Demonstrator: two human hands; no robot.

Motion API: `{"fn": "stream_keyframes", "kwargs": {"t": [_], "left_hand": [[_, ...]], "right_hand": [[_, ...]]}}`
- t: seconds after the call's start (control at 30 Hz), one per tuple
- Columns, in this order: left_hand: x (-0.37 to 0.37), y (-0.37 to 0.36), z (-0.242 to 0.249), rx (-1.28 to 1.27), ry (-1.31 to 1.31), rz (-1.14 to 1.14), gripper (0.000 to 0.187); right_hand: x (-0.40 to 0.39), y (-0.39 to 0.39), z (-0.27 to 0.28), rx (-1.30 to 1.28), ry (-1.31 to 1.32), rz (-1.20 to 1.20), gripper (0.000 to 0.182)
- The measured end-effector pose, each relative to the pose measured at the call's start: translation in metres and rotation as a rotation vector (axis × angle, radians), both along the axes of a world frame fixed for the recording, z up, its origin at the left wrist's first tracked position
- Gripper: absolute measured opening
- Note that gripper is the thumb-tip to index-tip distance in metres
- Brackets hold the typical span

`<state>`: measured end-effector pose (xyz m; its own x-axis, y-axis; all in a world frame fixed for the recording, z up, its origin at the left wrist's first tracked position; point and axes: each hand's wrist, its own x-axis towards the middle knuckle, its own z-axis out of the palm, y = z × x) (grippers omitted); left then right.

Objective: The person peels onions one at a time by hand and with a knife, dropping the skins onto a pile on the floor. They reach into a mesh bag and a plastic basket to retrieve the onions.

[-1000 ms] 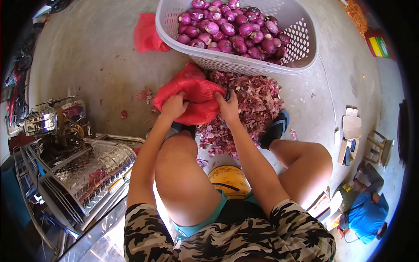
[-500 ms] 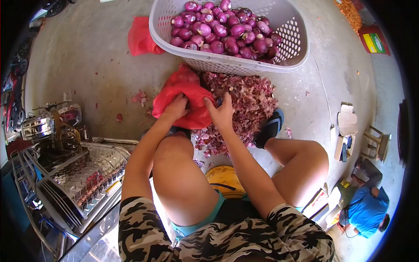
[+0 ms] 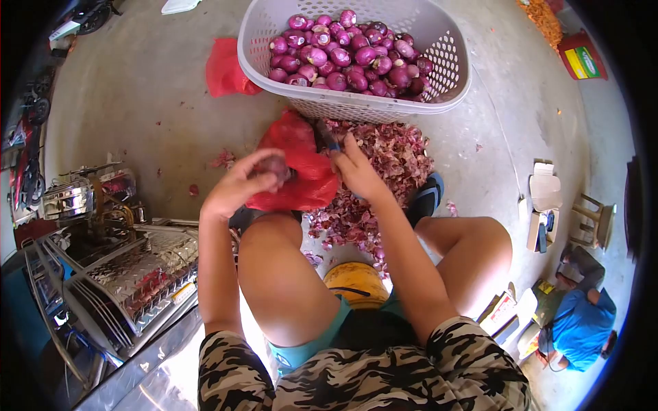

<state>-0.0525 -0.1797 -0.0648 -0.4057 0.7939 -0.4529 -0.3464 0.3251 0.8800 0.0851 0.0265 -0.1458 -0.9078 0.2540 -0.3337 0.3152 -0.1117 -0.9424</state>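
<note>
My left hand (image 3: 236,186) is closed round a dark red onion (image 3: 275,168), slightly blurred, just above the left side of a red mesh sack (image 3: 308,183). In my right hand (image 3: 360,172) is a knife (image 3: 326,135) with a dark blade and a bit of blue near the grip; the blade points up and away from me. The sack slumps between my knees with its mouth towards me. Beside it lies a wide heap of dry onion skins (image 3: 394,161). Beyond stands a grey plastic basket (image 3: 288,89) holding many peeled purple onions (image 3: 343,58).
Another red mesh sack (image 3: 226,68) lies left of the basket. A yellow round container (image 3: 355,282) is beneath me. Shiny metal vehicle parts (image 3: 130,274) stand at the left. To the right are a small wooden stool (image 3: 593,220), a cardboard box (image 3: 543,192) and a person in blue (image 3: 582,329).
My left hand has come out of the sack's mouth, up and left, with an onion in it. My right hand has left the sack's rim and the knife now shows clearly.
</note>
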Motion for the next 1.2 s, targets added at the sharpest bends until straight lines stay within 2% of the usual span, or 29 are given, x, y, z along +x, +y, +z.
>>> {"fn": "stream_keyframes", "kwargs": {"t": [0.1, 0.13, 0.23, 0.27, 0.37, 0.57, 0.6, 0.7, 0.73, 0.83, 0.87, 0.97, 1.0, 1.1, 1.13, 1.2], "left_hand": [[-0.003, 0.023, 0.036, 0.202, -0.102, 0.157, 0.047], [-0.005, 0.033, 0.044, 0.267, -0.146, 0.192, 0.048], [-0.005, 0.065, 0.068, 0.387, -0.127, 0.158, 0.051], [-0.001, 0.076, 0.079, 0.389, -0.084, 0.148, 0.051], [0.008, 0.104, 0.100, 0.485, -0.230, 0.108, 0.051], [0.035, 0.143, 0.110, 0.622, -0.325, 0.258, 0.045], [0.040, 0.145, 0.106, 0.629, -0.335, 0.287, 0.045], [0.048, 0.148, 0.088, 0.612, -0.331, 0.310, 0.044], [0.050, 0.148, 0.082, 0.607, -0.339, 0.306, 0.044], [0.050, 0.150, 0.078, 0.657, -0.358, 0.276, 0.045], [0.052, 0.152, 0.078, 0.683, -0.352, 0.265, 0.045], [0.056, 0.158, 0.074, 0.718, -0.362, 0.229, 0.049], [0.057, 0.160, 0.075, 0.716, -0.341, 0.211, 0.051], [0.061, 0.167, 0.070, 0.753, -0.345, 0.199, 0.054], [0.061, 0.168, 0.068, 0.768, -0.362, 0.195, 0.054], [0.062, 0.170, 0.067, 0.784, -0.376, 0.189, 0.055]], "right_hand": [[-0.007, 0.012, 0.047, -0.375, 0.204, -0.142, 0.025], [-0.009, 0.015, 0.074, -0.371, 0.154, -0.202, 0.023], [-0.011, 0.045, 0.111, -0.445, 0.201, -0.064, 0.022], [-0.011, 0.054, 0.122, -0.457, 0.261, -0.009, 0.029], [-0.006, 0.076, 0.151, -0.268, 0.339, 0.076, 0.038], [0.008, 0.095, 0.167, -0.077, 0.357, -0.084, 0.042], [0.013, 0.104, 0.171, 0.084, 0.367, -0.003, 0.038], [0.017, 0.096, 0.156, 0.058, 0.404, -0.204, 0.032], [0.021, 0.095, 0.156, 0.023, 0.356, -0.159, 0.033], [0.022, 0.096, 0.165, -0.081, 0.362, -0.026, 0.024], [0.024, 0.096, 0.167, -0.132, 0.309, -0.073, 0.023], [0.027, 0.103, 0.168, 0.048, 0.337, -0.103, 0.026], [0.026, 0.100, 0.170, 0.208, 0.405, -0.168, 0.031], [0.029, 0.102, 0.161, 0.374, 0.340, -0.146, 0.036], [0.028, 0.103, 0.159, 0.350, 0.325, -0.162, 0.038], [0.027, 0.103, 0.156, 0.487, 0.367, -0.199, 0.039]]}}
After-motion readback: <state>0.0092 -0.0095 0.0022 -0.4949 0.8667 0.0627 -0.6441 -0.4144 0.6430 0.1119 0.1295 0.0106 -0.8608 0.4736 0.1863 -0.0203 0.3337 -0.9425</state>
